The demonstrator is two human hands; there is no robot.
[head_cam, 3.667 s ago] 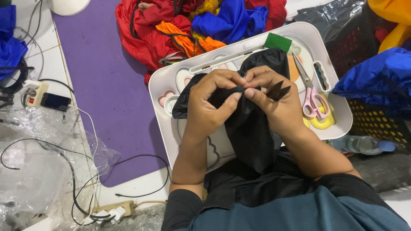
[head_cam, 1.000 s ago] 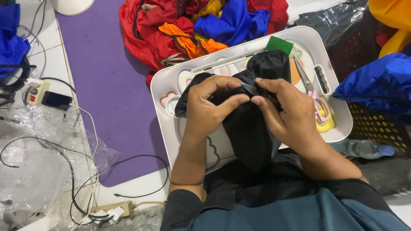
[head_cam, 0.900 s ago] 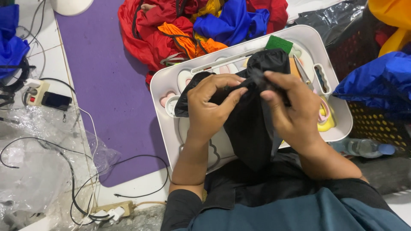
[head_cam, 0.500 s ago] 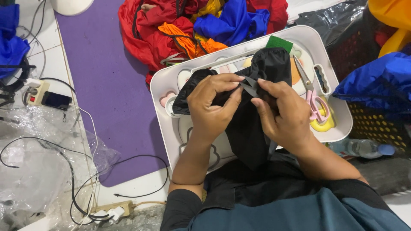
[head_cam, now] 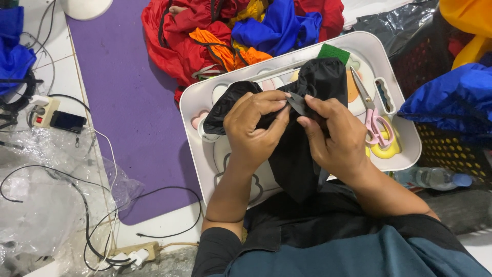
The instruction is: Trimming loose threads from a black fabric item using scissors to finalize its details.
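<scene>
A black fabric piece (head_cam: 296, 154) hangs from both my hands over a white tray (head_cam: 397, 87). My left hand (head_cam: 252, 131) pinches its upper edge from the left. My right hand (head_cam: 335, 136) pinches the same spot from the right, fingertips meeting my left thumb around a small dark folded strip (head_cam: 296, 102). The cloth's lower end drops toward my lap, and its top bulges up behind my fingers.
Pink-handled scissors (head_cam: 373, 115), a yellow ring (head_cam: 385, 149) and a green pad (head_cam: 333, 52) lie in the tray. Red, orange and blue garments (head_cam: 230, 31) are piled behind it on a purple mat (head_cam: 123, 97). Cables, a power strip (head_cam: 43, 113) and plastic wrap lie left; a black crate (head_cam: 451, 149) stands right.
My right hand has shifted slightly left and closed in on the pinch point. The dark strip between my fingertips is tucked shorter than before, and the cloth's top has bunched up more.
</scene>
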